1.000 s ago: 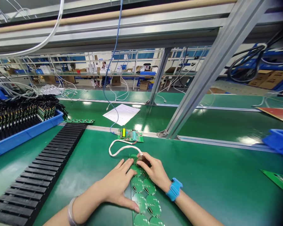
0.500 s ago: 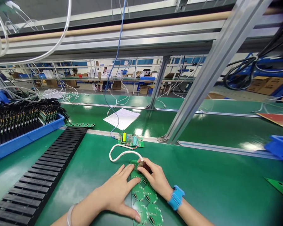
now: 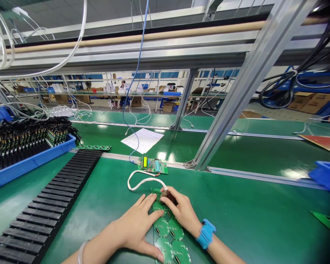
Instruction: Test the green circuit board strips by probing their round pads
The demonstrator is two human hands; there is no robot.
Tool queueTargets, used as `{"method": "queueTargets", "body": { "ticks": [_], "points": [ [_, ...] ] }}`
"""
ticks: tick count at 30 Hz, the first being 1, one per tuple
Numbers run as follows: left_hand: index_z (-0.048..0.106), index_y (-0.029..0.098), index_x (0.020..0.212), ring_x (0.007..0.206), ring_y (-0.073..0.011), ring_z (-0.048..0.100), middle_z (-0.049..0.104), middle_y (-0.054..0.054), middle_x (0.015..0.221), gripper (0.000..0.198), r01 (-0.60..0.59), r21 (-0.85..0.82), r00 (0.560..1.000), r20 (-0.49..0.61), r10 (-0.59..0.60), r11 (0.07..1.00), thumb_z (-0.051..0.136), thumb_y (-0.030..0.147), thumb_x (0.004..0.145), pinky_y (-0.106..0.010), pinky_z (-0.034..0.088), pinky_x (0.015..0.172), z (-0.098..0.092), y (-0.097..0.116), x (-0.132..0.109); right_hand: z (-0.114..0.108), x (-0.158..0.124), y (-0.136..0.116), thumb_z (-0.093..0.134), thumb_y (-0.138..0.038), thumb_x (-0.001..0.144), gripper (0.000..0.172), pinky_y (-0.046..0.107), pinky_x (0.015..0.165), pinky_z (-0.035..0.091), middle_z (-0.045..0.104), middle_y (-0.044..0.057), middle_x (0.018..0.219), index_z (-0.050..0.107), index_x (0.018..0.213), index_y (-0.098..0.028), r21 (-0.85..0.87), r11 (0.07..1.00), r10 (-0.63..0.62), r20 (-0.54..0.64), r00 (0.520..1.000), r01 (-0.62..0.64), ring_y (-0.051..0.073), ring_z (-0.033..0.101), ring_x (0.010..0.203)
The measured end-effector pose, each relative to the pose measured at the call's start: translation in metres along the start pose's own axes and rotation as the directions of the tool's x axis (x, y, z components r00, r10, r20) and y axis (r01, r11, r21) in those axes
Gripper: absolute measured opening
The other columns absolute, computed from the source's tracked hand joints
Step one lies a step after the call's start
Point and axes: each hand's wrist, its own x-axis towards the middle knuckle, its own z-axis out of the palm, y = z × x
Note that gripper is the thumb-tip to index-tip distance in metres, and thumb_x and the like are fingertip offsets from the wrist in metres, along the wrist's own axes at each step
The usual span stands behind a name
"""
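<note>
A green panel of round circuit boards [image 3: 161, 228] lies on the bench in front of me. My left hand [image 3: 139, 225] is spread over its left side, fingertips and thumb resting on the boards. My right hand [image 3: 180, 207] pinches the connector [image 3: 164, 192] at the end of a white cable [image 3: 145, 180], held against the panel's far end. My fingers hide the connector's contact with the board. The cable runs back to a green tester board [image 3: 153, 165] with a lit yellow-green display [image 3: 145, 161].
A black slotted rack [image 3: 48, 200] runs along the left, beside a blue bin [image 3: 30, 163] packed with boards and black wires. White paper [image 3: 142, 140] lies beyond the tester. A metal post [image 3: 231, 99] rises right of centre; a blue tray [image 3: 326, 176] is far right.
The view has shifted very slightly. Both hands keep their places on the panel, and the right still grips the cable's connector.
</note>
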Motion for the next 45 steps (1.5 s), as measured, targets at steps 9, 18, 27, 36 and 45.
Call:
{"method": "queueTargets", "body": {
  "ticks": [9,18,27,36,45],
  "points": [
    [0.032,0.020,0.148,0.148,-0.0311,0.003,0.012,-0.025,0.157,0.111,0.017,-0.017,1.000,0.019,-0.017,1.000,0.047,0.089,0.062,-0.053,0.006,0.120,0.0004,0.0001,-0.0015,-0.0001,0.0012,-0.0006,0.051,-0.042,0.093,0.023,0.023,0.070,0.043,0.061,-0.001,0.083,0.057,0.102,-0.021,0.014,1.000,0.007,0.009,1.000,-0.007,0.012,0.056,0.072],
    [0.030,0.021,0.149,0.149,-0.0303,0.001,0.008,-0.023,0.158,0.117,0.021,-0.044,1.000,0.013,-0.020,0.999,0.050,0.091,0.057,-0.051,0.005,0.120,-0.0021,0.0027,-0.0010,0.0001,0.0005,-0.0001,0.051,-0.041,0.093,0.023,0.023,0.069,0.043,0.061,-0.002,0.081,0.057,0.101,-0.021,0.013,1.000,0.001,0.000,1.000,-0.001,0.012,0.055,0.071],
    [0.031,0.019,0.149,0.148,-0.0317,-0.003,0.007,-0.026,0.157,0.118,0.015,-0.059,1.000,0.005,-0.015,0.998,0.050,0.090,0.057,-0.056,0.004,0.118,0.0039,-0.0003,0.0007,-0.0011,0.0017,-0.0023,0.052,-0.041,0.092,0.023,0.022,0.068,0.044,0.062,-0.001,0.081,0.058,0.101,-0.020,0.000,1.000,-0.004,-0.012,1.000,0.004,0.012,0.057,0.071],
    [0.031,0.021,0.149,0.148,-0.0301,-0.003,0.006,-0.024,0.158,0.116,0.007,-0.041,1.000,-0.001,-0.007,0.999,0.050,0.090,0.057,-0.054,0.005,0.119,0.0060,-0.0009,-0.0003,-0.0026,0.0010,-0.0046,0.054,-0.038,0.091,0.022,0.021,0.067,0.044,0.063,-0.001,0.079,0.060,0.101,-0.020,-0.013,1.000,-0.027,-0.030,0.999,0.026,0.011,0.056,0.069],
    [0.032,0.020,0.148,0.148,-0.0293,-0.003,0.008,-0.024,0.158,0.116,0.011,-0.043,1.000,0.009,-0.011,0.999,0.048,0.091,0.058,-0.053,0.005,0.120,0.0023,0.0013,0.0008,-0.0011,0.0010,-0.0034,0.054,-0.038,0.091,0.020,0.020,0.066,0.043,0.062,-0.003,0.078,0.059,0.100,-0.020,-0.022,1.000,-0.019,-0.027,0.999,0.019,0.011,0.055,0.067]
  ]
}}
